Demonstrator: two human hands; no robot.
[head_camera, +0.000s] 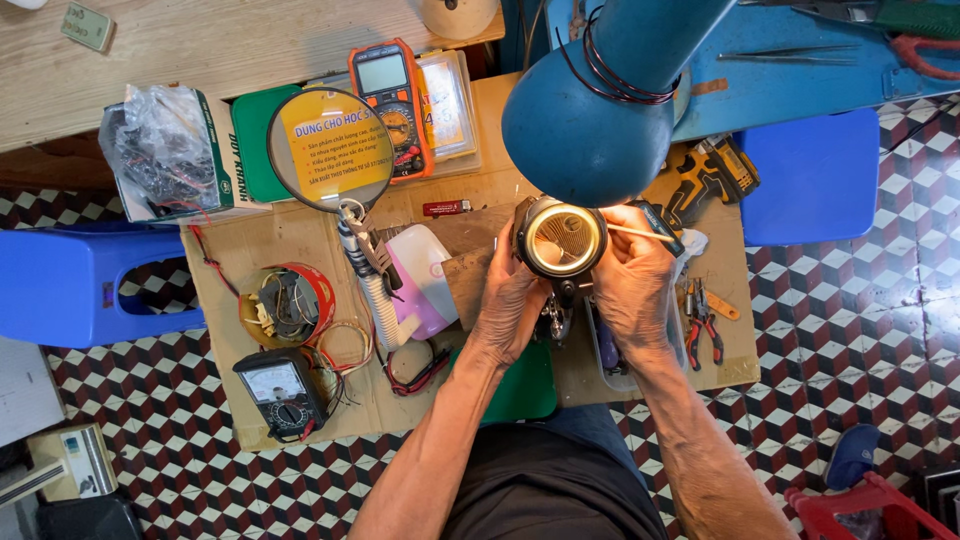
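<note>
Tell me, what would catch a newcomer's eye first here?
Probably the big blue lamp head hanging over the middle of the bench, shining on a round brass-rimmed part that the left hand steadies while the right hand pokes a thin stick at it. To the left stand a large magnifying glass and an orange multimeter.

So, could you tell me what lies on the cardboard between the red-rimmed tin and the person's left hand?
In the head view, a magnifier's coiled stand and a white-and-pink device lie between the tin and the left hand.
</note>
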